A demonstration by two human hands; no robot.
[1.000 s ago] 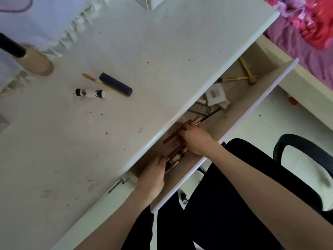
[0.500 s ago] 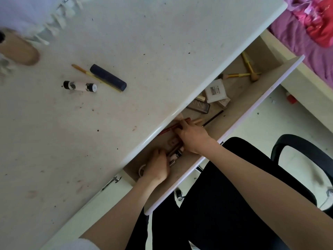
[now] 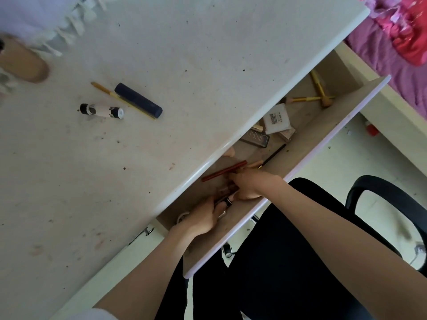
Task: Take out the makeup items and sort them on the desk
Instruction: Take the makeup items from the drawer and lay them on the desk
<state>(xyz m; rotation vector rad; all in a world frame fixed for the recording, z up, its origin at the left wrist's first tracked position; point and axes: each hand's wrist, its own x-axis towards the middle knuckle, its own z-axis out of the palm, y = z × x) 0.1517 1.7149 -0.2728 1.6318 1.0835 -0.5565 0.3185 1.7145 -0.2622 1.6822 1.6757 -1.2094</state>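
Observation:
The drawer [image 3: 307, 162] under the white desk [image 3: 184, 65] stands pulled out. Both my hands are inside it. My left hand [image 3: 203, 218] curls its fingers round a dark makeup tube [image 3: 225, 203] with a silver end. Just beyond it, my right hand [image 3: 250, 184] pinches a brown lipstick tube [image 3: 227, 189]. A red pencil [image 3: 224, 173] lies beside my right hand. On the desk lie a navy tube [image 3: 138, 100], a yellow-handled brush [image 3: 101, 88] and a white tube with black ends [image 3: 101, 110].
Deeper in the drawer lie a thin black brush [image 3: 273, 155], a grey palette [image 3: 256, 138], a white compact box [image 3: 277, 118] and two crossed yellow brushes [image 3: 318, 91]. A black office chair [image 3: 381, 197] stands at the right, pink bedding [image 3: 397, 31] at the top right.
My left hand has slid along the drawer toward my right hand and closed on a dark tube. My right hand stays by the red pencil, now pinching the brown tube.

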